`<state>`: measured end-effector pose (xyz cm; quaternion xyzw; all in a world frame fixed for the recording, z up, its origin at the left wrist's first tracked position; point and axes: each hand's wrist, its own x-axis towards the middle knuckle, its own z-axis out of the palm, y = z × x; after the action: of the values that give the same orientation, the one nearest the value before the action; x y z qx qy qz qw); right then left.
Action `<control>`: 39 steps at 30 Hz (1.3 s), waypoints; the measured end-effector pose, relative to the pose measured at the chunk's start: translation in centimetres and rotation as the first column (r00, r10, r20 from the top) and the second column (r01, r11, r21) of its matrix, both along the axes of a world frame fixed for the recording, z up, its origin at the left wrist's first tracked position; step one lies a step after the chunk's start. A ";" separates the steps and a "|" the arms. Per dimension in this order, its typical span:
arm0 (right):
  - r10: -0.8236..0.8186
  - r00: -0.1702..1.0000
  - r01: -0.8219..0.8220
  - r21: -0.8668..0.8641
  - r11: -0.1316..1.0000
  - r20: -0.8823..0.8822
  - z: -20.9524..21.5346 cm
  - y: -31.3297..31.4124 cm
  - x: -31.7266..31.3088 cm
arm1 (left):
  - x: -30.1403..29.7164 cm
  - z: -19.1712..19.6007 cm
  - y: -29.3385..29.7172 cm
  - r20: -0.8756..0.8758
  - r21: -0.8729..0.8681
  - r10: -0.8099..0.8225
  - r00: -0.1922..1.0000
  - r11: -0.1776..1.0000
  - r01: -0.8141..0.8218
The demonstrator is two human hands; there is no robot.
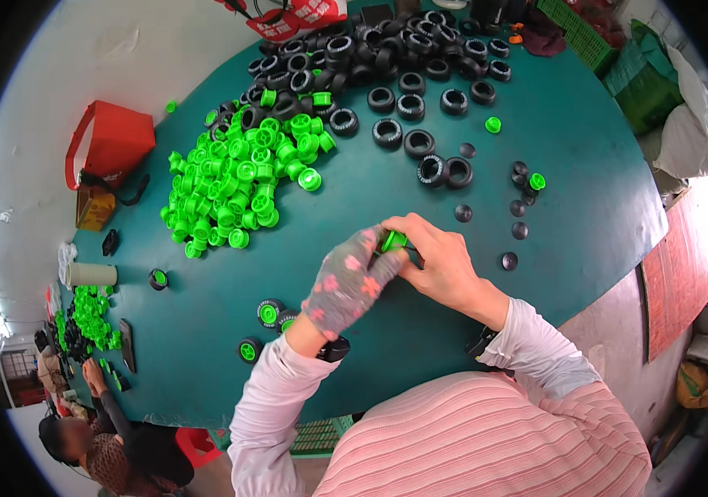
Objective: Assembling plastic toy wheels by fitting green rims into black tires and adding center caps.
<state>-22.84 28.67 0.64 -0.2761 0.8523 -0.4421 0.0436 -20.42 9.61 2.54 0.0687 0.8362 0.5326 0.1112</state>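
A green plastic wheel hub is pinched between my two hands above the middle of the table. My left hand, in a grey glove with pink flowers, closes on it from the left. My right hand is bare, with its thumb and fingers closed on the hub's other side. Something dark shows beside the hub, but the fingers hide most of it. Next to my left wrist lie several wheels with black tyres and green hubs, one wheel nearest the edge. Several small black discs lie to the right.
A pile of green hubs lies left of centre, with black tyres heaped behind and loose ones nearer. A red bag stands at the left edge. Farther left, a co-worker handles parts beside another hub pile. A green crate stands far right.
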 end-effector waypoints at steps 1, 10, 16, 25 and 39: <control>0.033 0.999 -0.032 0.022 0.999 -0.006 -0.4 0.0 0.0 | 1.1 0.8 0.3 -0.186 -0.277 0.002 0.982 0.959 -0.054; -0.019 0.989 0.020 -0.008 1.000 0.149 -1.3 1.0 -0.1 | 5.3 -1.1 -0.7 -0.224 -0.449 0.032 0.974 0.883 -0.133; 0.060 0.867 0.139 -0.357 0.924 0.494 0.9 0.8 0.8 | 6.8 -0.3 -0.4 0.395 0.755 0.146 0.907 0.510 -0.411; 0.206 0.974 -0.188 -0.177 0.966 0.091 2.0 -1.1 2.0 | 8.2 0.2 0.9 0.418 0.679 0.292 0.860 0.529 -0.509; 0.187 0.968 -0.176 -0.076 0.981 0.169 2.8 -2.0 2.7 | 9.2 -1.2 1.1 0.212 0.511 0.318 0.924 0.770 -0.382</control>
<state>-20.19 26.71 3.42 -0.3142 0.8026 -0.4844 0.1501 -11.23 10.74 1.39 -0.0900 0.6410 0.7615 0.0329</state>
